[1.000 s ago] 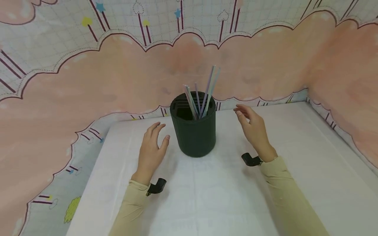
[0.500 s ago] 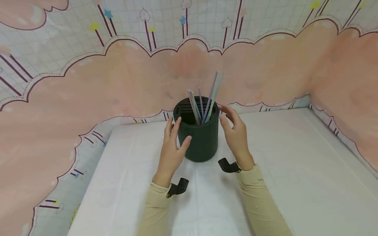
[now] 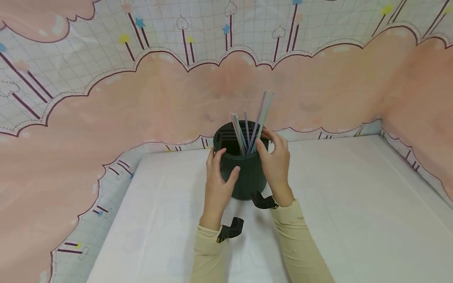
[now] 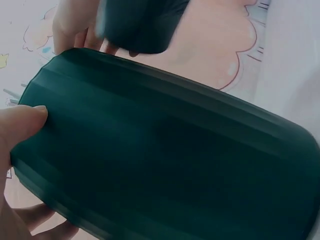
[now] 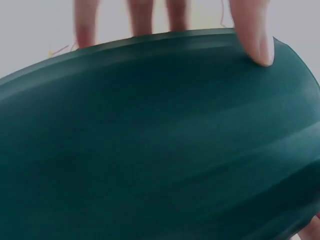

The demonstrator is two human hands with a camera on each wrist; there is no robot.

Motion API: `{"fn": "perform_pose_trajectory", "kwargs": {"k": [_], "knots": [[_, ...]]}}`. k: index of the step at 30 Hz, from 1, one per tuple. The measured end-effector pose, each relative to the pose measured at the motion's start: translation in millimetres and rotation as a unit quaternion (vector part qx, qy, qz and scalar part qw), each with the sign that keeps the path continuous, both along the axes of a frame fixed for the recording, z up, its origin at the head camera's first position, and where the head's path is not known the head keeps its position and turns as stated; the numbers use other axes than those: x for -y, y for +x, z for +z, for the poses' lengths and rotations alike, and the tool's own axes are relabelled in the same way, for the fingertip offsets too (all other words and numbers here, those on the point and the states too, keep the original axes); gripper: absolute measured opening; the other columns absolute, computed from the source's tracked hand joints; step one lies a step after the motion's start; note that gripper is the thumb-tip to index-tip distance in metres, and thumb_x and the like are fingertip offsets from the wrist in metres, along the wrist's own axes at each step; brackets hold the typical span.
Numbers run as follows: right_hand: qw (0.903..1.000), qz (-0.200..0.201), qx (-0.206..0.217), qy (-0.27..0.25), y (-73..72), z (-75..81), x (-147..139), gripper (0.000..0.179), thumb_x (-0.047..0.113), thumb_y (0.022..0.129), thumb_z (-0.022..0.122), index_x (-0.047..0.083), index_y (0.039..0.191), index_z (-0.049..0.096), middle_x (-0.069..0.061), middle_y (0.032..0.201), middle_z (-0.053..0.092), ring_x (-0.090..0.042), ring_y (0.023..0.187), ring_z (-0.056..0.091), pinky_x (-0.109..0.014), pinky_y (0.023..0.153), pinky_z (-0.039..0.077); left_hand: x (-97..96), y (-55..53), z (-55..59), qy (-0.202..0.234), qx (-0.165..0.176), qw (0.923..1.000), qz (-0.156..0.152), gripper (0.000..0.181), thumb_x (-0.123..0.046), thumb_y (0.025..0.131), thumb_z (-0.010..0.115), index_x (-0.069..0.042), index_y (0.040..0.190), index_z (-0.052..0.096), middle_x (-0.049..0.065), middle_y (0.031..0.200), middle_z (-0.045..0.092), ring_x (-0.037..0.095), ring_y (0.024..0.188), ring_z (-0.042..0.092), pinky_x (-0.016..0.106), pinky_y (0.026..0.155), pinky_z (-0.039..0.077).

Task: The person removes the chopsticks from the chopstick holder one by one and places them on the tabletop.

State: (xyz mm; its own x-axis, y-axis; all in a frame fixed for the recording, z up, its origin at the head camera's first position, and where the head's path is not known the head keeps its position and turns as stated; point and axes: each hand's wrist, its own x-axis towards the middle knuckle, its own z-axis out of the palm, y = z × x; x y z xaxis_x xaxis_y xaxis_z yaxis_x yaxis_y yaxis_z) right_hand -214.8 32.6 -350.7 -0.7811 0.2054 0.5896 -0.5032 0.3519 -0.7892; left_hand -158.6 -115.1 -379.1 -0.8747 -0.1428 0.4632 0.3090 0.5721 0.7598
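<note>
A dark green, round pen holder (image 3: 250,179) with a slotted top stands upright on the white table in the head view. Several thin pastel sticks (image 3: 265,110), like straws, lean in its opening. On its left side my left hand (image 3: 217,188) grips it, thumb in front and fingers curved round the side. My right hand (image 3: 276,165) holds the upper right side near the rim. The left wrist view shows my left thumb (image 4: 25,122) pressed on the holder's wall (image 4: 165,140). In the right wrist view, my right thumb (image 5: 257,47) lies against the wall (image 5: 160,135), fingers behind.
The white-covered table (image 3: 354,204) extends to both sides. A patterned cloth (image 3: 159,106) in pink and white hangs behind and on both sides. Each wrist carries a small black camera mount, one on the left wrist (image 3: 231,230) and one on the right wrist (image 3: 263,201).
Both hands have moved inward from either side, the left rightward and the right leftward, and now hold the pen holder. The head view has shifted slightly.
</note>
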Motion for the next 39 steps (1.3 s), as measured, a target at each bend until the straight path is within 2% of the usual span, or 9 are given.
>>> {"fn": "perform_pose_trajectory", "kwargs": {"k": [3, 11, 15, 20, 25, 28, 33, 36, 39], "knots": [[0.9996, -0.020, 0.002, -0.018, 0.6, -0.8, 0.2, 0.025, 0.025, 0.085, 0.060, 0.014, 0.108, 0.063, 0.004, 0.097, 0.063, -0.011, 0.105, 0.045, -0.036, 0.088, 0.034, -3.4, 1.6, -2.6, 0.002, -0.001, 1.0000, 0.000, 0.056, -0.046, 0.085, 0.053, -0.037, 0.135, 0.027, -0.001, 0.148, 0.007, 0.019, 0.132, 0.017, 0.052, 0.095, 0.031], [0.9989, -0.037, 0.003, -0.028, 6.7, -2.0, -3.5, 0.025, 0.026, 0.082, 0.064, 0.011, 0.103, 0.066, 0.004, 0.092, 0.063, -0.010, 0.103, 0.045, -0.035, 0.086, 0.035, -5.8, 3.7, -6.3, -0.015, 0.009, 0.9998, -0.001, 0.058, -0.050, 0.084, 0.052, -0.036, 0.135, 0.028, -0.001, 0.148, 0.007, 0.022, 0.130, 0.021, 0.052, 0.093, 0.033], [0.9984, -0.026, -0.025, -0.043, 7.7, 2.1, -5.8, 0.025, 0.026, 0.082, 0.064, 0.009, 0.101, 0.067, 0.002, 0.092, 0.062, -0.011, 0.100, 0.048, -0.034, 0.085, 0.037, -5.9, 0.6, -5.9, -0.017, 0.011, 0.9998, -0.002, 0.058, -0.049, 0.084, 0.052, -0.038, 0.135, 0.026, -0.003, 0.148, 0.006, 0.022, 0.131, 0.021, 0.052, 0.093, 0.033], [0.9925, 0.018, -0.059, -0.106, 16.1, 15.4, -7.1, 0.023, 0.018, 0.083, 0.063, 0.008, 0.103, 0.066, -0.004, 0.094, 0.064, -0.013, 0.092, 0.057, -0.029, 0.081, 0.044, -4.7, -3.5, -5.7, -0.015, 0.005, 0.9999, -0.004, 0.059, -0.049, 0.084, 0.053, -0.038, 0.135, 0.025, -0.002, 0.148, 0.007, 0.022, 0.131, 0.022, 0.052, 0.092, 0.033], [0.9777, 0.050, -0.103, -0.176, 31.1, 38.6, -7.4, 0.019, 0.003, 0.083, 0.061, -0.003, 0.101, 0.063, -0.018, 0.092, 0.063, -0.025, 0.082, 0.060, -0.031, 0.070, 0.049, -2.3, -7.5, -5.6, -0.014, 0.008, 0.9999, -0.002, 0.059, -0.048, 0.084, 0.053, -0.040, 0.135, 0.025, -0.001, 0.148, 0.010, 0.022, 0.130, 0.022, 0.054, 0.093, 0.031], [0.9583, 0.056, -0.135, -0.246, 34.7, 47.1, -10.4, 0.017, -0.003, 0.082, 0.059, -0.009, 0.098, 0.060, -0.023, 0.090, 0.061, -0.029, 0.081, 0.060, -0.034, 0.074, 0.049, -0.2, -9.6, -5.5, -0.013, 0.012, 0.9998, -0.002, 0.059, -0.049, 0.084, 0.053, -0.040, 0.135, 0.025, -0.001, 0.148, 0.011, 0.021, 0.131, 0.022, 0.055, 0.094, 0.029], [0.9163, 0.096, -0.175, -0.347, 32.2, 45.4, -25.2, 0.019, -0.007, 0.082, 0.057, -0.011, 0.100, 0.055, -0.028, 0.089, 0.058, -0.037, 0.081, 0.059, -0.044, 0.076, 0.048, 4.6, -12.2, -6.5, -0.006, 0.018, 0.9998, -0.011, 0.060, -0.051, 0.084, 0.051, -0.039, 0.136, 0.024, -0.003, 0.148, 0.009, 0.021, 0.131, 0.020, 0.056, 0.094, 0.029], [0.9038, 0.124, -0.180, -0.368, 28.5, 41.5, -38.1, 0.021, -0.007, 0.084, 0.055, -0.013, 0.104, 0.051, -0.029, 0.088, 0.058, -0.038, 0.079, 0.059, -0.044, 0.072, 0.049, 8.8, -14.7, -7.2, -0.005, 0.018, 0.9997, -0.015, 0.060, -0.052, 0.084, 0.051, -0.038, 0.136, 0.025, -0.004, 0.148, 0.009, 0.019, 0.132, 0.019, 0.056, 0.094, 0.029], [0.8987, 0.145, -0.167, -0.379, 25.8, 37.9, -51.2, 0.022, -0.007, 0.084, 0.053, -0.014, 0.105, 0.048, -0.029, 0.086, 0.059, -0.037, 0.076, 0.060, -0.042, 0.068, 0.050, 14.0, -17.9, -6.8, -0.007, 0.014, 0.9997, -0.016, 0.061, -0.052, 0.084, 0.051, -0.037, 0.136, 0.025, -0.005, 0.148, 0.008, 0.019, 0.132, 0.019, 0.056, 0.094, 0.029]]}}
